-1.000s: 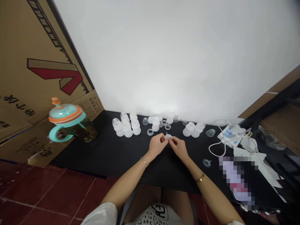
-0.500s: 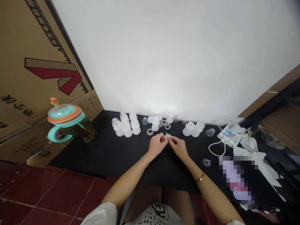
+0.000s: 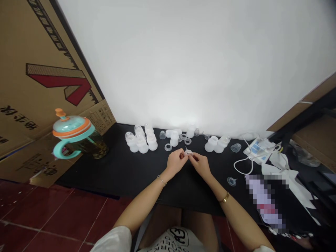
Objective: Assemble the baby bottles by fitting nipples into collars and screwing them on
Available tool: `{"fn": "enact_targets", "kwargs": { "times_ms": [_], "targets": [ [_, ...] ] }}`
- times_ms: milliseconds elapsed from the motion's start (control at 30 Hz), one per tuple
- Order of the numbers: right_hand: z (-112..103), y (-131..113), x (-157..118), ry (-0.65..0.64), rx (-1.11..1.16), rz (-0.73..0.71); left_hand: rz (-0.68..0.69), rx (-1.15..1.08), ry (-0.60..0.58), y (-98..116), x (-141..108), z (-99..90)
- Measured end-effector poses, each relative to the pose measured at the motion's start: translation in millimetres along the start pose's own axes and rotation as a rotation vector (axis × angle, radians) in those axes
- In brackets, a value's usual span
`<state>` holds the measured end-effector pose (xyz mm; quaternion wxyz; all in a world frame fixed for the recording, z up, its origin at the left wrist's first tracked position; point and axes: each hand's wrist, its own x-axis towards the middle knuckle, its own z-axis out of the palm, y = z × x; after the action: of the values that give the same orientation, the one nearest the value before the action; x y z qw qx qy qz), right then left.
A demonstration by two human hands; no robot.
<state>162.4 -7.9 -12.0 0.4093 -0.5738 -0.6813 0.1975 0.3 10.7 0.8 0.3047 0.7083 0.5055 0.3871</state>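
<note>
Between my hands is a white collar ring with a clear bottle nipple [image 3: 188, 151], its tip pointing up. My left hand [image 3: 175, 160] pinches it from the left, and my right hand [image 3: 200, 164] grips its right side. The fingertips partly hide it. Just beyond lie loose white rings, one ring [image 3: 168, 147] to the left and another ring [image 3: 187, 141] behind. A white baby bottle [image 3: 174, 138] stands behind my left hand. Off to the right, a loose clear nipple [image 3: 232, 181] lies on the black table [image 3: 126, 175].
Several capped bottles [image 3: 142, 143] stand at the left, and more bottles [image 3: 212, 144] at the right. Clear caps [image 3: 235, 147] lie near the wall. A large teal-handled jug [image 3: 78, 136] stands far left. A white cable [image 3: 243, 173] and papers [image 3: 279, 168] clutter the right.
Almost nothing differs. Both hands keep hold of the ring and nipple in the same place, and the view has shifted very slightly.
</note>
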Motion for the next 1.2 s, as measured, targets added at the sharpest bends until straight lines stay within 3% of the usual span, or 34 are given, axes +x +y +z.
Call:
{"fn": "enact_targets", "kwargs": {
  "times_ms": [633, 1200],
  "targets": [
    [1.2, 3.7, 0.1, -0.063, 0.122, 0.088, -0.062, 0.048, -0.047, 0.2, 0.3, -0.6],
    [1.4, 2.9, -0.5, -0.052, 0.019, 0.057, -0.054, 0.119, -0.045, -0.4, 0.4, 0.6]
  ]
}}
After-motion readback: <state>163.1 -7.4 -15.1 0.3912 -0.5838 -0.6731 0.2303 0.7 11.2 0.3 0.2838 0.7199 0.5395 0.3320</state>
